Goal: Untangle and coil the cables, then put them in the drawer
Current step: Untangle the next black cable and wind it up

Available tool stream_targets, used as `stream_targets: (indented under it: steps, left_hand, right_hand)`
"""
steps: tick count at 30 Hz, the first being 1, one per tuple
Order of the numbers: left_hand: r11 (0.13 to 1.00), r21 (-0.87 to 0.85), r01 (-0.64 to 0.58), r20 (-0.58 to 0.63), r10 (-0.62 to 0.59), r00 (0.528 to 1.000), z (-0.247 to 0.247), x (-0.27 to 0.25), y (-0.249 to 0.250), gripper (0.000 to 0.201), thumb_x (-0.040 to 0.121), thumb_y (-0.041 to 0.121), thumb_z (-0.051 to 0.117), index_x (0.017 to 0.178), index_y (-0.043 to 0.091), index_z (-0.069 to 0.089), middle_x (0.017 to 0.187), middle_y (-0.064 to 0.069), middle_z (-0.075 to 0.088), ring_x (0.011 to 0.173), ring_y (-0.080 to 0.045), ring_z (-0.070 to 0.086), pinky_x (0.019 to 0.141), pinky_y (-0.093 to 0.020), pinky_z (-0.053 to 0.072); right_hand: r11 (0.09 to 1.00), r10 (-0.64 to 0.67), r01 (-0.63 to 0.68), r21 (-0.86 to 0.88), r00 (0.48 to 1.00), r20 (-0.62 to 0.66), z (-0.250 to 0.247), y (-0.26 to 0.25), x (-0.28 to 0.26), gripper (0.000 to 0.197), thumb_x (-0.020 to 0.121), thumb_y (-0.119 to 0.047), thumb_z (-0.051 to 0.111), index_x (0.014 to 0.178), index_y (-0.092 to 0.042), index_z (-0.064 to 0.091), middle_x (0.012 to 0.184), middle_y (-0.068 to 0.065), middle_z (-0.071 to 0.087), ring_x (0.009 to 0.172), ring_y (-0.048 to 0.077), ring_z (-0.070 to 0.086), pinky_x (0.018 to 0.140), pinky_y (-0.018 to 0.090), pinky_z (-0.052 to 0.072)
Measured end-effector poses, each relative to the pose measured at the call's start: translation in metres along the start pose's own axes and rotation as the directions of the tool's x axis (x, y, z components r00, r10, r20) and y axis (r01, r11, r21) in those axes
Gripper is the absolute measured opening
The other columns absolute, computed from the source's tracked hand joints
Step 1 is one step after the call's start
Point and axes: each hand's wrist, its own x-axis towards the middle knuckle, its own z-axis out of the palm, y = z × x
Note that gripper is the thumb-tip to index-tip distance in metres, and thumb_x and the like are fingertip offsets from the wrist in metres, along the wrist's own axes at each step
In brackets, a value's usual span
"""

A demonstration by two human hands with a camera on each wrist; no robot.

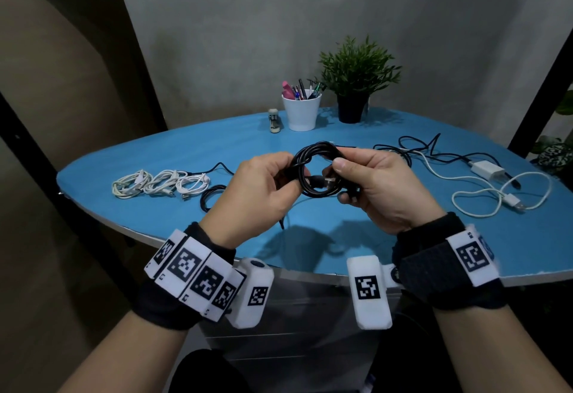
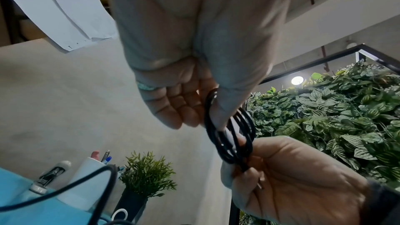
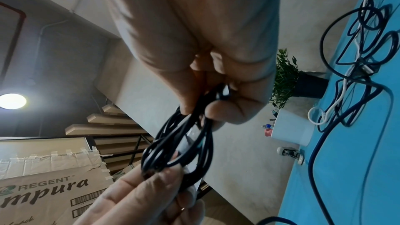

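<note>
A black cable wound into a small coil (image 1: 319,172) hangs above the blue table (image 1: 341,231), held between both hands. My left hand (image 1: 263,185) pinches the coil's left side; my right hand (image 1: 372,182) grips its right side with the thumb on top. The left wrist view shows the coil (image 2: 229,134) between thumb and fingers, the right wrist view shows the coil (image 3: 184,143) with a plug end inside. Three white coils (image 1: 161,183) and a black coil (image 1: 210,197) lie at the left. A tangle of black and white cables (image 1: 434,157) with a white charger (image 1: 485,169) lies at the right.
A white cup of pens (image 1: 301,112), a potted plant (image 1: 356,82) and a stapler (image 1: 274,121) stand at the table's back. A grey drawer unit (image 1: 294,315) sits under the near edge. A cardboard box (image 3: 43,186) stands to the left.
</note>
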Motion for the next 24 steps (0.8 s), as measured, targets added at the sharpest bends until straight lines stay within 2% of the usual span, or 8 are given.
stream_targets:
  steps: [6, 10, 12, 14, 16, 19, 21, 24]
  left_hand:
    - [0.998, 0.056, -0.022, 0.112, 0.015, 0.994, -0.009, -0.001, 0.0, 0.005, 0.085, 0.022, 0.066, 0.086, 0.018, 0.068, 0.077, -0.002, 0.066, 0.073, -0.015, 0.058, 0.071, -0.033, 0.049]
    - [0.993, 0.103, -0.062, 0.25, 0.035, 0.968, -0.015, -0.001, -0.001, 0.011, 0.084, 0.021, 0.069, 0.094, 0.017, 0.07, 0.089, -0.004, 0.06, 0.081, -0.007, 0.053, 0.07, -0.011, 0.037]
    - [1.0, 0.02, -0.02, 0.343, 0.012, 0.939, -0.017, -0.001, -0.003, 0.015, 0.083, 0.021, 0.07, 0.097, 0.016, 0.071, 0.094, -0.009, 0.059, 0.087, -0.011, 0.054, 0.073, -0.008, 0.035]
    - [0.982, -0.165, 0.09, 0.431, -0.01, 0.903, -0.017, -0.004, -0.003, 0.021, 0.082, 0.021, 0.066, 0.101, 0.012, 0.069, 0.1, -0.013, 0.064, 0.095, -0.019, 0.058, 0.083, -0.014, 0.041]
    - [0.91, -0.352, 0.218, 0.467, -0.03, 0.884, -0.013, -0.007, -0.004, 0.017, 0.083, 0.013, 0.065, 0.1, 0.009, 0.066, 0.096, -0.006, 0.071, 0.092, -0.015, 0.065, 0.085, -0.02, 0.047]
    - [0.806, -0.505, 0.309, 0.374, -0.118, 0.92, -0.002, -0.011, 0.002, 0.001, 0.086, 0.014, 0.062, 0.085, 0.013, 0.062, 0.068, 0.006, 0.069, 0.064, -0.002, 0.063, 0.059, -0.009, 0.043]
    - [0.713, -0.606, 0.353, 0.321, -0.186, 0.928, 0.004, -0.011, 0.002, 0.016, 0.083, 0.019, 0.065, 0.087, 0.004, 0.06, 0.067, 0.001, 0.067, 0.061, -0.008, 0.062, 0.056, -0.013, 0.044]
    - [0.596, -0.693, 0.406, 0.299, -0.276, 0.914, 0.006, -0.011, 0.0, 0.044, 0.078, 0.022, 0.06, 0.112, -0.006, 0.054, 0.072, -0.008, 0.063, 0.06, -0.011, 0.062, 0.059, -0.017, 0.049]
  right_hand:
    - [1.0, -0.019, 0.019, -0.019, 1.0, 0.004, 0.0, 0.001, 0.001, 0.021, 0.092, -0.002, 0.052, 0.096, -0.016, 0.067, 0.075, 0.006, 0.065, 0.06, 0.01, 0.056, 0.047, 0.016, 0.042]
    - [0.999, -0.019, 0.018, 0.027, 0.999, 0.031, -0.001, 0.002, 0.001, 0.021, 0.091, 0.001, 0.051, 0.097, -0.012, 0.067, 0.071, 0.007, 0.064, 0.057, 0.009, 0.055, 0.044, 0.015, 0.04]
    - [0.999, -0.026, 0.025, 0.027, 0.999, 0.042, -0.001, 0.004, 0.001, 0.022, 0.091, 0.001, 0.051, 0.094, -0.012, 0.068, 0.067, 0.004, 0.064, 0.057, 0.009, 0.055, 0.044, 0.015, 0.04]
    - [0.999, -0.036, 0.035, 0.026, 0.998, 0.046, 0.0, 0.005, 0.001, 0.022, 0.091, 0.002, 0.051, 0.092, -0.012, 0.068, 0.064, 0.002, 0.064, 0.056, 0.009, 0.055, 0.044, 0.015, 0.04]
    - [0.998, -0.057, 0.055, 0.034, 0.997, 0.048, 0.001, 0.004, 0.001, 0.022, 0.091, 0.002, 0.051, 0.092, -0.013, 0.067, 0.063, 0.001, 0.064, 0.055, 0.009, 0.054, 0.044, 0.016, 0.039]
    - [0.993, -0.121, 0.12, 0.019, 0.992, 0.036, 0.004, 0.004, 0.001, 0.023, 0.09, 0.004, 0.052, 0.092, -0.013, 0.066, 0.063, -0.001, 0.065, 0.052, 0.006, 0.054, 0.044, 0.016, 0.04]
    - [0.988, -0.157, 0.157, 0.008, 0.987, 0.025, 0.004, 0.004, 0.002, 0.024, 0.089, 0.007, 0.052, 0.094, -0.012, 0.065, 0.063, -0.003, 0.065, 0.049, 0.004, 0.053, 0.044, 0.015, 0.042]
    - [0.983, -0.182, 0.181, 0.016, 0.982, 0.057, 0.001, 0.003, 0.001, 0.026, 0.085, 0.01, 0.056, 0.098, -0.01, 0.064, 0.07, -0.005, 0.067, 0.055, 0.006, 0.055, 0.048, 0.017, 0.045]
